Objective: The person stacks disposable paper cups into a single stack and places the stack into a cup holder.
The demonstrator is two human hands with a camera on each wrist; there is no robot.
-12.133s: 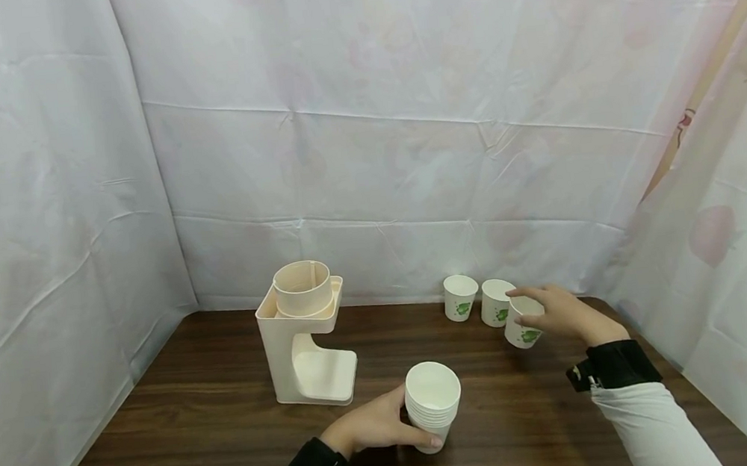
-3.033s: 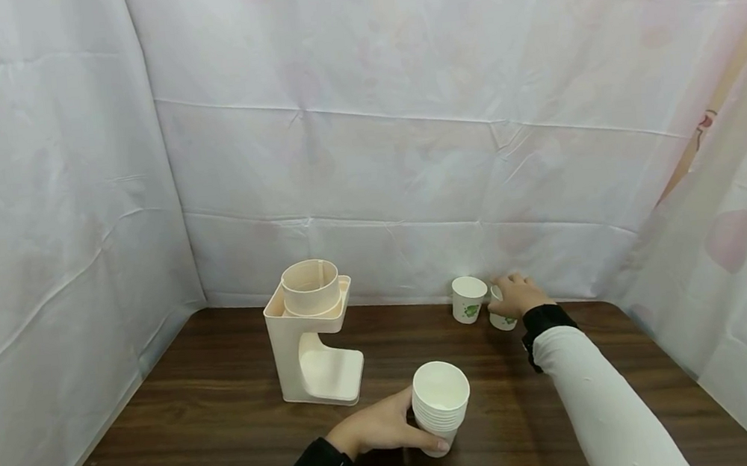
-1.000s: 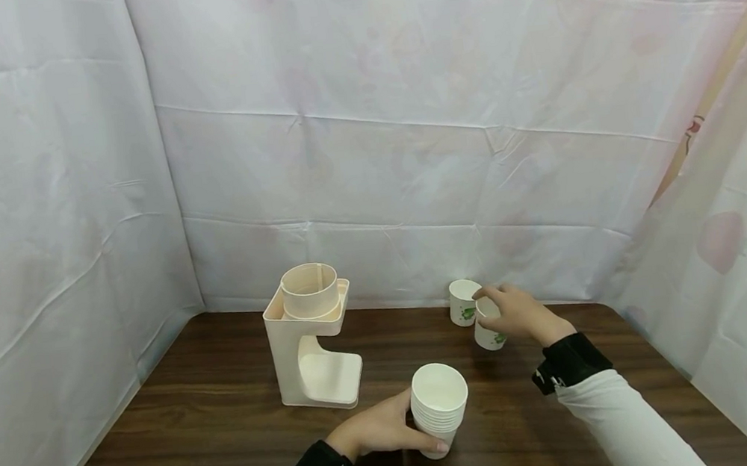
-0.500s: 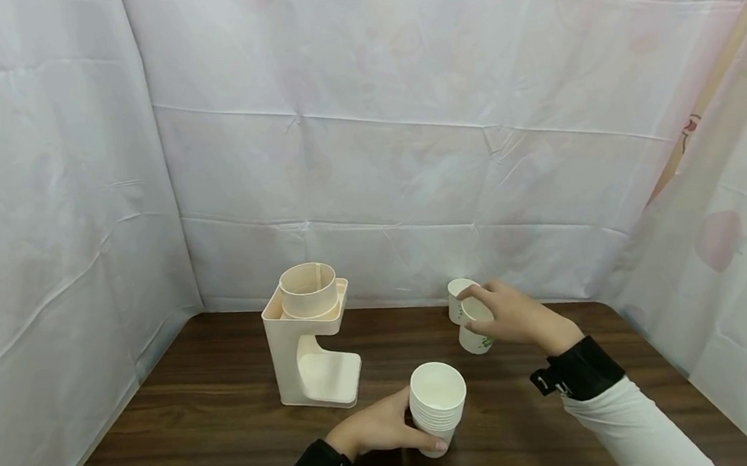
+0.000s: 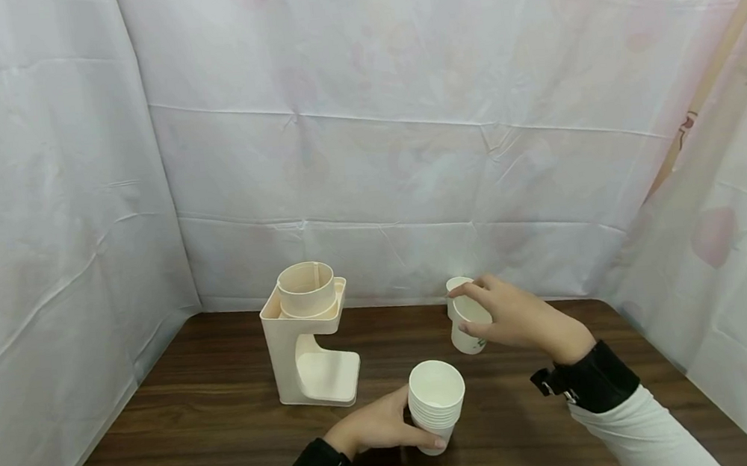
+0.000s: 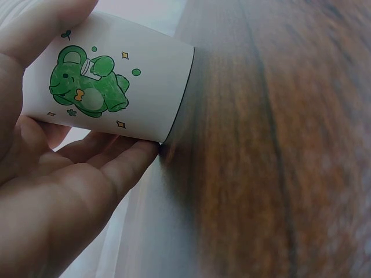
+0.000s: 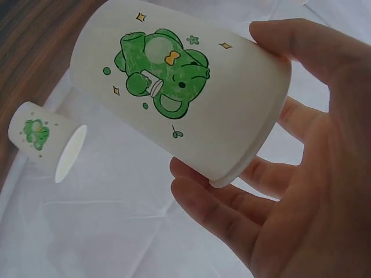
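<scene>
My left hand [image 5: 380, 423] wraps round the lower part of a stack of nested white paper cups [image 5: 436, 407] near the table's front. A green cartoon bear shows on the lowest cup [image 6: 110, 78] in the left wrist view, its base at the wood. Farther back, my right hand [image 5: 523, 316] holds a single paper cup [image 5: 467, 335] near its rim, between thumb and fingers. That cup [image 7: 168, 81] bears the same bear print. Behind it stands another paper cup [image 7: 43, 136], mostly hidden in the head view.
A cream plastic stand [image 5: 284, 361] with a round cup-like cylinder [image 5: 307, 290] on top stands left of the stack. White patterned sheets [image 5: 372, 150] hang behind and beside the dark wood table [image 5: 197, 430].
Three single cups stood at the back right 12 seconds ago; two show now. Over the last second my right hand has drawn one cup left. The left hand keeps its grip on the stack.
</scene>
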